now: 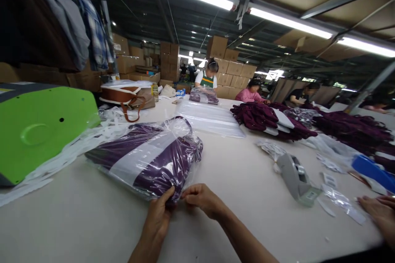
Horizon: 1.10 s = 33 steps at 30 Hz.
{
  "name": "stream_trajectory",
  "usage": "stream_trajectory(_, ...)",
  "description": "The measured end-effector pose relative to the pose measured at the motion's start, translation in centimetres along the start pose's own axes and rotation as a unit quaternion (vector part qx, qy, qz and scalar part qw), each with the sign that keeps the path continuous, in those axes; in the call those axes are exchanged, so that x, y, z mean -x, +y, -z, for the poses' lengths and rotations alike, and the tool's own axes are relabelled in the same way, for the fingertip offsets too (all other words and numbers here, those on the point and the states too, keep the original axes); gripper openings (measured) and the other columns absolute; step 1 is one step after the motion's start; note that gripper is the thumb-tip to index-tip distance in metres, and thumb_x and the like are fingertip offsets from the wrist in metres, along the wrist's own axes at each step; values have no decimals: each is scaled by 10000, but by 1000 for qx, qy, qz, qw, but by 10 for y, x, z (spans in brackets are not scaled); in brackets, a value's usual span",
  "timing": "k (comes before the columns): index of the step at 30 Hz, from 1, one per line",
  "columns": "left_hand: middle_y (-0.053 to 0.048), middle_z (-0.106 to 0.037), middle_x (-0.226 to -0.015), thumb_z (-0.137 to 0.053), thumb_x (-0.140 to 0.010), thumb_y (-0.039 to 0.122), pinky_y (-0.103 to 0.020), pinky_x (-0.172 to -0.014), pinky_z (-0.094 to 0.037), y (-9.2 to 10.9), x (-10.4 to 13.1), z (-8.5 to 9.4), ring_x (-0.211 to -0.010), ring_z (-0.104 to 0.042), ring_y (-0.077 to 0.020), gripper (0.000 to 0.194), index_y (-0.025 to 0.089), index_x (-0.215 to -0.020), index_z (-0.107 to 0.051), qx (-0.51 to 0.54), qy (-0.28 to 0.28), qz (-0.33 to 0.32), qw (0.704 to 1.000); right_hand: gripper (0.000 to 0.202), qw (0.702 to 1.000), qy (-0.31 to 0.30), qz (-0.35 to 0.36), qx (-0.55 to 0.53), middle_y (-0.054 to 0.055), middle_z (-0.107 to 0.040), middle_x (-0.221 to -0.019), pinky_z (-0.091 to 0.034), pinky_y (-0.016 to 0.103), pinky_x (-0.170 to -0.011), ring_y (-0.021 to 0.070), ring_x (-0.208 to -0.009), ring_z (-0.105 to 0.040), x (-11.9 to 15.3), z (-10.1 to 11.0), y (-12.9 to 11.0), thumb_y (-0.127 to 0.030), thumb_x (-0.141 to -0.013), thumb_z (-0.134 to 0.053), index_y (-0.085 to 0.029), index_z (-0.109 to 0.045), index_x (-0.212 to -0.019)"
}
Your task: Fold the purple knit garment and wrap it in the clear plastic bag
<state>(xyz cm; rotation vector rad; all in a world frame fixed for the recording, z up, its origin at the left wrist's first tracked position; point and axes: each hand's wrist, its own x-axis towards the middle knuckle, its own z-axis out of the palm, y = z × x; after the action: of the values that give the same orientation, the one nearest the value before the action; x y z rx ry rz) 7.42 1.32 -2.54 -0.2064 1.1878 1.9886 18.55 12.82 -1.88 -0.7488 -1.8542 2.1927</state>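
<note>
A folded purple garment with a white band lies in a clear plastic bag (148, 156) on the pale table. My left hand (159, 218) grips the near corner of the bag, thumb on top and the other fingers beneath. Close beside it, my right hand (202, 199) pinches the edge of the plastic at the same corner; its fingertips are pressed together. At the far end of the bag the plastic is bunched, and a dark purple loop shows there.
A green machine (46, 131) with white strips stands left. Flat plastic bags (210, 117) lie behind the package. To the right are a grey tape dispenser (298, 178), purple garments (262, 119) and a co-worker's hand (376, 209). Several people work farther back.
</note>
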Motion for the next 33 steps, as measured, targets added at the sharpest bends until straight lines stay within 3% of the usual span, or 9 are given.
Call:
stream_trajectory(3, -35, -717, -686, -804, -629, 104, -234, -464, -473, 5, 4, 0, -566, -630, -147, 145, 108, -732, -702, -13, 11, 19, 1000, 133, 998, 42, 24, 26, -43, -567, -551, -317, 223, -528, 75, -508, -422, -8, -9, 9, -269, -640, -682, -151, -715, -691)
stream_trajectory(6, -51, -727, -719, -749, -696, 62, -226, -480, -493, 9, 7, -1, -578, -646, -145, 84, 107, -752, -705, -12, 13, 43, 999, 117, 994, 85, 66, 14, -28, -617, -634, -373, 227, -560, 98, -563, -490, -19, -22, 17, -274, -677, -691, -162, -698, -708)
stream_trajectory(12, -50, -742, -841, -700, -726, 4, -229, -559, -554, 10, 9, -1, -668, -676, -144, 171, 132, -840, -712, 14, 3, 49, 999, 322, 975, 119, 170, -77, 1, -697, -874, -506, 298, -770, 183, -807, -636, -30, -41, 15, -408, -680, -789, -215, -663, -904)
stream_trajectory(19, -37, -728, -904, -788, -690, 90, -200, -485, -516, 4, 10, 6, -690, -654, -125, 220, 141, -891, -717, -40, -13, 33, 999, 501, 988, 99, 93, -69, 15, -700, -813, -500, 270, -610, 178, -685, -641, -29, -36, 9, -506, -613, -826, -191, -625, -946)
stream_trajectory(26, -17, -715, -795, -797, -656, 81, -228, -464, -502, 5, 7, 3, -616, -638, -130, 223, 135, -851, -702, -30, 15, 26, 999, 478, 985, 144, 96, -12, 31, -713, -910, -523, 303, -744, 209, -828, -652, -37, -32, 6, -280, -549, -862, -182, -630, -955)
stream_trajectory(28, -27, -722, -775, -822, -632, 108, -231, -481, -500, 2, 5, 3, -615, -641, -137, 238, 129, -838, -704, -31, 14, 27, 999, 424, 988, 122, 80, -48, 13, -701, -845, -521, 303, -726, 190, -765, -648, -29, -30, 4, -261, -581, -826, -181, -621, -944)
stream_trajectory(31, -35, -725, -739, -882, -580, 225, -223, -499, -479, -5, 3, 4, -599, -632, -133, 322, 125, -835, -712, -32, 2, 17, 999, 403, 990, 13, 50, -132, -7, -674, -756, -520, 307, -722, 166, -695, -641, -10, -23, -2, -267, -654, -766, -177, -610, -1014)
stream_trajectory(33, -43, -730, -742, -902, -554, 332, -221, -503, -460, -11, 5, 1, -597, -628, -135, 410, 127, -858, -717, -41, -10, 4, 999, 431, 984, -41, 23, -171, 13, -687, -819, -522, 318, -767, 165, -738, -656, 2, -17, -7, -323, -718, -741, -178, -592, -1095)
